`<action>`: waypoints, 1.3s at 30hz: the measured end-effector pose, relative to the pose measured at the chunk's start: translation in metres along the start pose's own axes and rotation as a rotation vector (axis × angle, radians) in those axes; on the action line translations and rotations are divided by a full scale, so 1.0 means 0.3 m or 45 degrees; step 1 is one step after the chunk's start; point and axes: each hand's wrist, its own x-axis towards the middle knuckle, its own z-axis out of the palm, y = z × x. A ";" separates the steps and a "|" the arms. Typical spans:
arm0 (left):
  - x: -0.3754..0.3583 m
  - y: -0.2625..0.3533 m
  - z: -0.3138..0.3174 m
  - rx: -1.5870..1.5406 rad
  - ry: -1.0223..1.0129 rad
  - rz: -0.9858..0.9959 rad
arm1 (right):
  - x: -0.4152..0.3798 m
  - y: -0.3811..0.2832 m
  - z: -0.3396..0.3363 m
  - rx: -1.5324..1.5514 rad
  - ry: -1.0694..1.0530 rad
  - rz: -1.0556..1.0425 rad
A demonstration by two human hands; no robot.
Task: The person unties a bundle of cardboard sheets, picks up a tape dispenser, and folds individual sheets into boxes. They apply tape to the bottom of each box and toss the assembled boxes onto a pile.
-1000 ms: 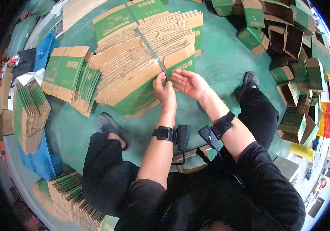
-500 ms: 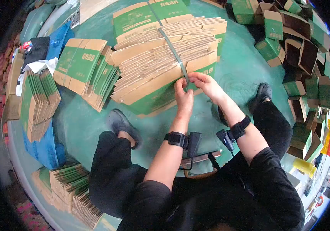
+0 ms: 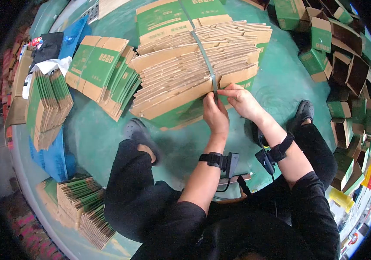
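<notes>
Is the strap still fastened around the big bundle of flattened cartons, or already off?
Still on: the dark plastic strap runs taut across the bundle of flattened brown-and-green cartons; the left hand and right hand hold its near end.

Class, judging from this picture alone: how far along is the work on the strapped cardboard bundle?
Done: folded boxes are piled at right. In hand: left hand and right hand pinch the strap around the flat bundle. Left: strap unbroken; flat stacks waiting.

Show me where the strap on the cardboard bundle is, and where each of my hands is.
strap [image 3: 204,58], head view, on the band's middle stretch across the bundle's top.
left hand [image 3: 215,116], head view, on the back of the hand.
right hand [image 3: 242,100], head view, on the back of the hand.
</notes>
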 end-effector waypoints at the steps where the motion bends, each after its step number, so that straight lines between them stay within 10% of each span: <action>1: 0.006 -0.002 -0.001 0.009 -0.002 0.005 | 0.006 0.001 0.004 0.009 0.004 -0.002; 7: 0.045 -0.017 -0.025 -0.018 -0.098 -0.110 | 0.019 -0.008 0.019 -0.046 0.168 -0.137; 16: 0.165 -0.141 -0.105 -0.772 -0.977 -0.394 | 0.043 -0.014 0.006 -0.382 0.147 -0.121; 29: 0.198 -0.125 -0.117 -0.636 -0.860 -0.232 | 0.043 0.000 0.042 -1.048 0.181 -0.506; 39: 0.248 -0.147 -0.115 -0.791 -0.960 -0.278 | 0.130 -0.082 -0.059 -0.862 -0.183 -0.521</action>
